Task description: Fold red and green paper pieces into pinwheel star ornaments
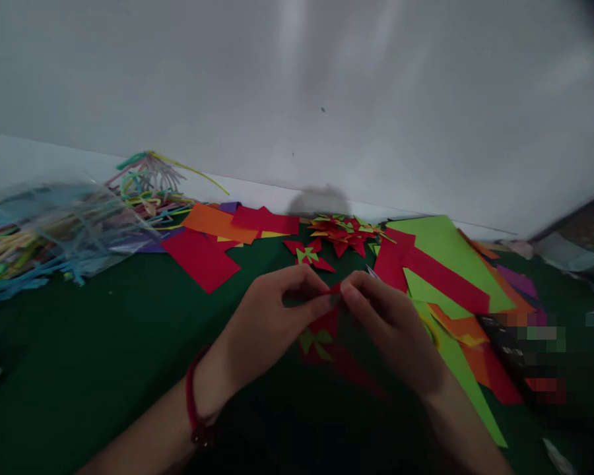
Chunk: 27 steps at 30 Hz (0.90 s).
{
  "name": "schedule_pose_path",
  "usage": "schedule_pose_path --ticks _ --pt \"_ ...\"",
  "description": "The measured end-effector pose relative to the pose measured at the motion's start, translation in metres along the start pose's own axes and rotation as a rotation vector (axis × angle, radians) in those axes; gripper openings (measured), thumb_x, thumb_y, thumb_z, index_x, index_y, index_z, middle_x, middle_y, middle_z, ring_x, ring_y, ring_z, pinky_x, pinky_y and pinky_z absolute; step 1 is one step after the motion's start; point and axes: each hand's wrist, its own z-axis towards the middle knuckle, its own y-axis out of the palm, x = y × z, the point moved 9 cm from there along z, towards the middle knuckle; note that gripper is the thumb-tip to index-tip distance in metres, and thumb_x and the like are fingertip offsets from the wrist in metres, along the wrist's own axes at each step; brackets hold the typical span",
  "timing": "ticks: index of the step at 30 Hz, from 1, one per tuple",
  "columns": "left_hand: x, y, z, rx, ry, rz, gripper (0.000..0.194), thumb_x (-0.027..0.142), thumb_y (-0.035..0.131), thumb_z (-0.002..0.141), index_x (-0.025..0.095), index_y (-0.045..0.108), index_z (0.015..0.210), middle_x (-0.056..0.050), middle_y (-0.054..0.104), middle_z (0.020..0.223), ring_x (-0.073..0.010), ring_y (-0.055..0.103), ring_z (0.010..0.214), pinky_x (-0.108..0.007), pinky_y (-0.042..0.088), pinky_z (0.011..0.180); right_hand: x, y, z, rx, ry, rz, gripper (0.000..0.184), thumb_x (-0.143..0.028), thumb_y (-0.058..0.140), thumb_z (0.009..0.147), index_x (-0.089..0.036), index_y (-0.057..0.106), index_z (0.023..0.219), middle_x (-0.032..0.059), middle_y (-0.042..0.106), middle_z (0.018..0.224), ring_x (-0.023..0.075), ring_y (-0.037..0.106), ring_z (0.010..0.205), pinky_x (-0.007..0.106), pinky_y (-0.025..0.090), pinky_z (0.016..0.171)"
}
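Note:
My left hand, with a red band on its wrist, pinches a small piece of red paper between thumb and fingers. At the paper's top edge, the closed fingertips of my right hand grip it too. Just below lies a red paper shape with a light green bow-like cutout on it; whether it joins the held piece I cannot tell. Beyond my fingers rests a similar red shape with a green cutout. Behind that is a pile of red, orange and green pointed paper pieces.
On the dark green tabletop, pipe cleaners in a clear plastic bag lie at the left. Red paper and orange paper are nearer the middle. Green sheets, yellow-handled scissors and a black remote-like object occupy the right. A pale wall stands behind.

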Motion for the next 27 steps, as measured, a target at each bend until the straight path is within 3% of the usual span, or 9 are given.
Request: schedule_pose_path --ticks 3,11,21,27 --pt "0.001 -0.012 -0.003 0.145 0.01 -0.028 0.014 0.032 0.055 0.076 0.018 0.056 0.074 0.001 0.059 0.074 -0.0111 0.057 0.069 -0.019 0.046 0.059 -0.003 0.003 -0.002 -0.055 0.001 0.013 0.016 -0.035 0.048 0.082 -0.022 0.058 0.084 -0.0004 0.061 0.074 0.0108 0.054 0.06 0.02 0.042 0.052" --pt "0.008 -0.014 -0.005 0.201 0.06 0.09 0.013 0.032 0.058 0.074 0.022 0.062 0.083 0.001 0.063 0.084 -0.0135 0.059 0.078 -0.022 0.047 0.069 -0.011 0.001 -0.006 -0.069 -0.051 -0.067 0.013 -0.03 0.051 0.081 -0.022 0.061 0.077 -0.0011 0.064 0.076 0.0125 0.058 0.068 0.021 0.044 0.062" --pt "0.001 -0.016 -0.005 0.208 0.004 0.135 0.019 0.038 0.055 0.075 0.022 0.064 0.078 0.001 0.065 0.07 -0.0135 0.057 0.063 -0.022 0.045 0.057 -0.01 0.007 -0.007 -0.129 -0.038 -0.15 0.015 -0.029 0.048 0.082 -0.021 0.06 0.075 -0.0009 0.063 0.073 0.0124 0.056 0.064 0.021 0.042 0.059" --pt "-0.002 -0.005 0.0 0.094 -0.02 -0.019 0.015 0.033 0.053 0.077 0.018 0.058 0.074 0.001 0.06 0.07 -0.0119 0.055 0.067 -0.019 0.042 0.055 -0.01 0.007 -0.007 -0.183 -0.042 -0.136 0.012 -0.026 0.05 0.08 -0.022 0.058 0.073 -0.003 0.063 0.071 0.011 0.054 0.062 0.02 0.04 0.055"
